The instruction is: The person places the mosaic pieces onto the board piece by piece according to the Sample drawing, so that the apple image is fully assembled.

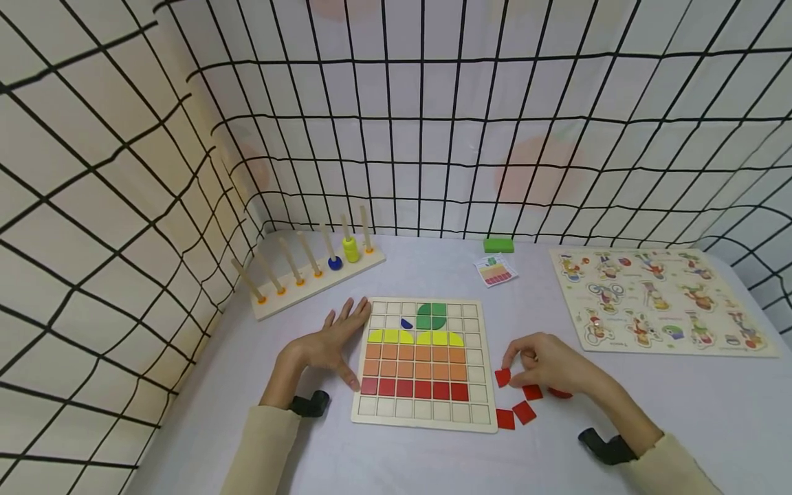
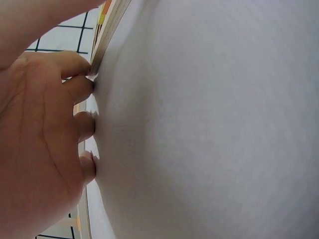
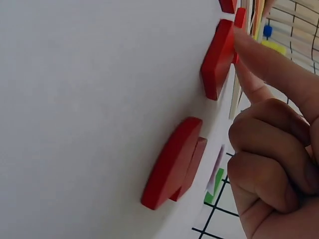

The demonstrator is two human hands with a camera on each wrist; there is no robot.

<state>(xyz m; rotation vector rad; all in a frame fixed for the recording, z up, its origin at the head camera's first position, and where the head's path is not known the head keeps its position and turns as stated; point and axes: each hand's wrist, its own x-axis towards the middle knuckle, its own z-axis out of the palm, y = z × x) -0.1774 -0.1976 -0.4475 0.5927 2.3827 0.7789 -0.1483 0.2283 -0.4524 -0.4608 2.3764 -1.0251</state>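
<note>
My left hand (image 1: 324,347) has its fingers spread along the left edge of a wooden grid board (image 1: 423,411), thumb at the lower left side and fingertips at the upper left. On the board are green leaf-shaped pieces (image 1: 431,317), a small blue piece (image 1: 405,323), yellow rounded pieces, orange squares and a row of red squares (image 1: 423,389). Right of the board, my right hand (image 1: 547,361) pinches a loose red square (image 1: 502,377) between thumb and index finger, the other fingers curled in. Several more red squares (image 1: 524,412) and a red curved piece (image 3: 172,164) lie beside it.
A peg stand (image 1: 322,284) with blue and yellow-green rings stands at the back left. Behind the board are a picture card (image 1: 495,270) and a green block (image 1: 498,245). A picture puzzle board (image 1: 656,302) lies at right. Black netting (image 1: 421,120) surrounds the table.
</note>
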